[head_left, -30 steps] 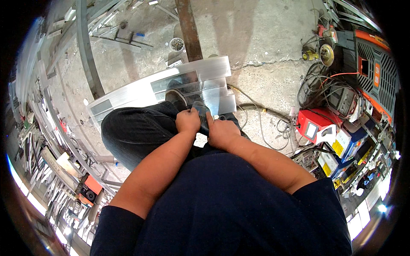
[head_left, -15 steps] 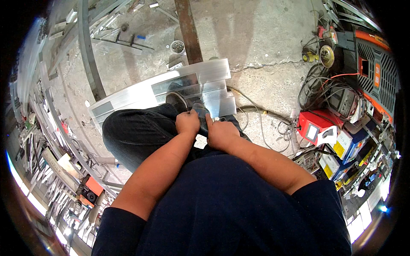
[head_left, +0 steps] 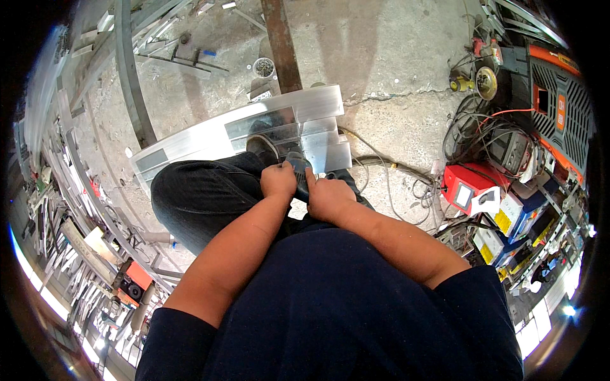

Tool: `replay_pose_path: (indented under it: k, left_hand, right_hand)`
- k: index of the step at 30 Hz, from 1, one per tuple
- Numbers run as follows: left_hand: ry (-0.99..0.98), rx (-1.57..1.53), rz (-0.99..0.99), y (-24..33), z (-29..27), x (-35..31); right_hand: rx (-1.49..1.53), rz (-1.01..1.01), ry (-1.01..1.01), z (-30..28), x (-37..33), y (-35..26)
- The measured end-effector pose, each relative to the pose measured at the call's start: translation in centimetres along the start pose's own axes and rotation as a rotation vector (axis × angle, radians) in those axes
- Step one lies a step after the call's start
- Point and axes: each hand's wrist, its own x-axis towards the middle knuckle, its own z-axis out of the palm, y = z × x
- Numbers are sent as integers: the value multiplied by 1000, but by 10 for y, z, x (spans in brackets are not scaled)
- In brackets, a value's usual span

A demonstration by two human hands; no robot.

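Observation:
Both my hands are wrapped round an angle grinder [head_left: 297, 164] with a grey head and dark body, held low in front of me. My left hand [head_left: 278, 181] closes on its left side near the head. Farther back on the body, my right hand [head_left: 330, 199] grips it with the index finger stretched along the side. Its disc is hidden. Just beyond the tool lies a silvery metal frame [head_left: 318, 101] of flat bars, crossing over my shoe [head_left: 262, 147] and lower legs.
Dark cables [head_left: 389, 166] loop over the concrete floor at right, leading towards a red machine [head_left: 467, 190] and an orange-and-black machine [head_left: 562, 95]. A yellow grinder [head_left: 460, 84] lies nearby. Steel beams [head_left: 283, 47] stretch ahead, beside a small white bucket [head_left: 263, 68]. Metal offcuts [head_left: 63, 251] crowd the left.

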Motion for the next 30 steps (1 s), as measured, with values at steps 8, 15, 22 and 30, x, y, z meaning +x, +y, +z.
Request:
replay_pose_path:
  k: [8,15,22,30]
  left_hand:
    - [18,3,30,14,-8,-7]
    - [15,-65,-19,15,-9,-8]
    - [10,-110,-69,7,-4,-6]
    - [8,-49,-19,13,-9,-8]
  right_hand:
    - [13,10,72,12,5,5]
    - [18,2,75,11,4,4]
    - [24,-3,55,9,3,4]
    - [11,12,66,12,5,5]
